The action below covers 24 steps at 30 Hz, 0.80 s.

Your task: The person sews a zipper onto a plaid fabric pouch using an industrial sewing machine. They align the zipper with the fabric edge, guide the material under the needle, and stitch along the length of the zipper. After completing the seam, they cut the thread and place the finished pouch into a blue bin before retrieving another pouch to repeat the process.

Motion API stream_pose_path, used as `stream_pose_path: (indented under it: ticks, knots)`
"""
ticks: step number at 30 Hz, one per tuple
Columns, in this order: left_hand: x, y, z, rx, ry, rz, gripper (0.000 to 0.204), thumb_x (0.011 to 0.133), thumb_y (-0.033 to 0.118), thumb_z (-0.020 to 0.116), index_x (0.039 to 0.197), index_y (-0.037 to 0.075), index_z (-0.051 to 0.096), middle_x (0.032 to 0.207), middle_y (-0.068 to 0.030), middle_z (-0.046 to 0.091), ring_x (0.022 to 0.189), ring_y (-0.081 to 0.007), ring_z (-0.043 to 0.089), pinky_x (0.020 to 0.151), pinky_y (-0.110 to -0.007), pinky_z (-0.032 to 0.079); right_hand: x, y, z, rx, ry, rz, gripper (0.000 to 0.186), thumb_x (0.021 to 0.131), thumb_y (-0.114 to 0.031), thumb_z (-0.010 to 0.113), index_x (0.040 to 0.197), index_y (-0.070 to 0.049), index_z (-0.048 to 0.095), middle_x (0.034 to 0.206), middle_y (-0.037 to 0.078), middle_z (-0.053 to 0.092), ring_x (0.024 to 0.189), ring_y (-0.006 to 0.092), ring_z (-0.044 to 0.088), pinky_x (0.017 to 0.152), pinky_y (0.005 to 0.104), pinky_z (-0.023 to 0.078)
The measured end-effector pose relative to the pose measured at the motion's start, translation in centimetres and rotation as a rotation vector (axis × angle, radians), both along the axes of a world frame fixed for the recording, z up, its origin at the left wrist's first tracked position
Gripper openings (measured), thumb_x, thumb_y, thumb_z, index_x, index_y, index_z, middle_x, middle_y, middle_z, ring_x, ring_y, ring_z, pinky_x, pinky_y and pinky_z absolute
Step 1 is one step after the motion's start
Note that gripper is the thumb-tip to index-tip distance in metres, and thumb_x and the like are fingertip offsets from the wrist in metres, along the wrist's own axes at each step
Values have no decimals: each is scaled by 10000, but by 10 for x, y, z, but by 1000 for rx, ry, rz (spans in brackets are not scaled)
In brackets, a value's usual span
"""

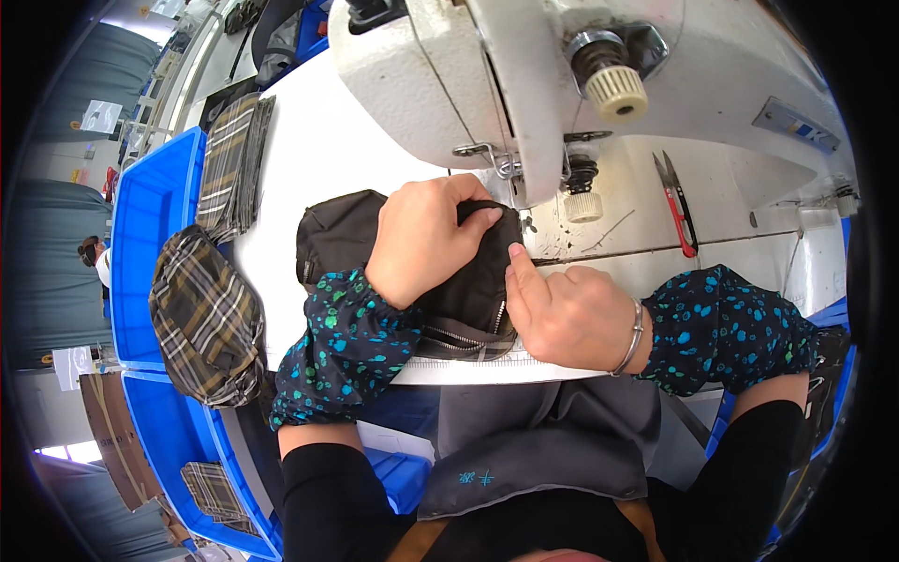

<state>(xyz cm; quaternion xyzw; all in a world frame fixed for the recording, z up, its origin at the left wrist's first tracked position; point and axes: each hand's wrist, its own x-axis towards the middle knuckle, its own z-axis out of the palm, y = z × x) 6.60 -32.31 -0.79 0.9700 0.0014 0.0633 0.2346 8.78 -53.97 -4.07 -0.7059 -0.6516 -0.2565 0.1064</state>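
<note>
1. Head view, with clock face counted from its middle: dark brown fabric pouch [471,295] at the centre, lying on white sewing table [300,122], reaching a little toward nine o'clock.
2. Left hand [423,239], slightly toward eleven o'clock from the middle: laid across the pouch, thumb and forefinger clamped together on its upper edge, on the side of one o'clock.
3. Right hand [581,314], between three and four o'clock: forefinger stretched out, with fingertip at the pouch edge on its three o'clock side; other fingers curled. Cannot tell about any pinching of the cloth there.
4. Metal zipper [459,339], at six o'clock: curved along the lower part of the pouch, near the table edge.
5. White sewing machine [421,94], from eleven to two o'clock: standing just beyond the left hand.
6. Red-and-black thread snips [672,208], between two and three o'clock: lying on the table, well apart from both hands.
7. Plaid fabric stack [229,164], at ten o'clock; rounded plaid pouch [208,318], near nine.
8. Upper blue bin [154,244], at nine o'clock; lower blue bin [169,431], near eight, with plaid pieces [217,494] inside.
</note>
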Motion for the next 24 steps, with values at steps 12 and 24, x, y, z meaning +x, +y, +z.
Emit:
stream_pose_path:
  ticks: [12, 24]
  knots:
    - [-2, -3, -9, -32, -91, -48, 166, 862, 146, 797, 918, 23, 699, 867, -154, 717, 827, -362, 683, 711, -443, 520, 1, 0, 3, -19, 31, 6, 214, 822, -127, 677, 827, 80, 729, 994, 397, 723, 460, 139, 600, 421, 286, 462]
    - [24, 6, -19, -49, -88, 7, 172, 827, 179, 805, 925, 39, 782, 864, -163, 755, 829, -408, 715, 734, -487, 560, 21, 5, -3, -9, 21, -41, 219, 797, -104, 694, 912, 75, 743, 1038, 354, 742, 473, 155, 622, 412, 292, 463]
